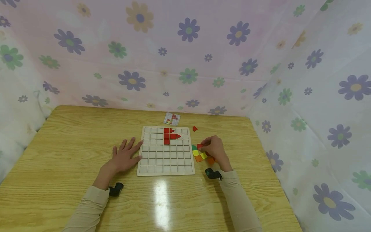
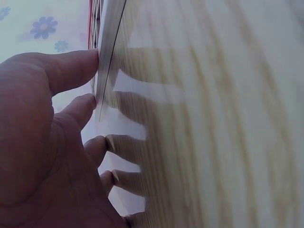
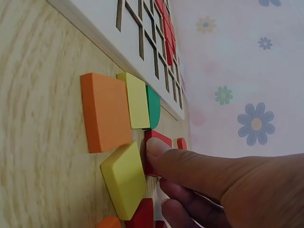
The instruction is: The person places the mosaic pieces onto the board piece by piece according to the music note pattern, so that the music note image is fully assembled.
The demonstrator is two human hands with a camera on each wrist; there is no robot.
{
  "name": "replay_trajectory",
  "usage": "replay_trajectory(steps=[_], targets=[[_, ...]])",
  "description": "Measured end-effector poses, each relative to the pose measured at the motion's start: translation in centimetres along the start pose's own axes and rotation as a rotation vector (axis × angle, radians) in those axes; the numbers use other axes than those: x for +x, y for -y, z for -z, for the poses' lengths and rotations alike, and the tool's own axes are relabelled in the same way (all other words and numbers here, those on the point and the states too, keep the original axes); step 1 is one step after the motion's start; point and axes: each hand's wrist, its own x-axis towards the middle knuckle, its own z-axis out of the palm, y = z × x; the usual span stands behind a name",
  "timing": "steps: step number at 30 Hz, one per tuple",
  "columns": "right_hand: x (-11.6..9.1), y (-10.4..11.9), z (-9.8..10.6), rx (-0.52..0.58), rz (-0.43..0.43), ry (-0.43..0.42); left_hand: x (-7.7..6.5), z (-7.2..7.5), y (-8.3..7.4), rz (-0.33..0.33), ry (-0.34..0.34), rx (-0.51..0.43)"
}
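A white grid board [image 1: 156,161] lies on the table, with several red squares and triangular tips [image 1: 166,136] set in its upper cells. My left hand [image 1: 124,158] is spread beside the board, thumb and index fingertip touching its left edge. To the right of the board, my right hand [image 1: 215,149] pinches a red piece [image 3: 153,137] between thumb and fingers, low over the loose pieces. Around it lie a green rounded piece [image 3: 153,107], yellow squares [image 3: 135,99], an orange square [image 3: 107,114] and more red and orange ones, partly hidden by the hand.
A small pattern card [image 1: 172,119] lies behind the board. A red rounded piece [image 1: 195,128] sits apart, off the board's upper right corner. Flowered cloth [image 1: 188,64] hangs along the back and sides of the wooden table [image 1: 72,138].
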Motion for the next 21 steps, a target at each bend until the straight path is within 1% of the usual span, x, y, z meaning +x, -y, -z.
replay_trajectory(steps=[7, 10, 12, 15, 18, 21], targets=[[-0.1, -0.1, -0.3, -0.004, 0.038, -0.022, 0.0, 0.1, -0.1, -0.001, -0.002, -0.001], [-0.1, 0.1, -0.6, -0.007, 0.043, -0.047, 0.0, 0.1, -0.2, 0.0, -0.002, -0.001], [-0.1, 0.2, -0.8, -0.015, 0.066, -0.07, -0.1, 0.1, -0.2, 0.001, -0.002, 0.0], [-0.2, 0.6, -1.3, 0.009, 0.116, -0.092, -0.1, 0.1, -0.2, 0.001, -0.002, 0.001], [-0.4, 0.8, -1.9, 0.06, 0.186, -0.067, -0.1, 0.1, -0.2, 0.001, -0.002, 0.0], [-1.0, 1.4, -2.4, 0.131, 0.26, 0.014, -0.1, 0.1, -0.2, 0.001, -0.002, -0.003]])
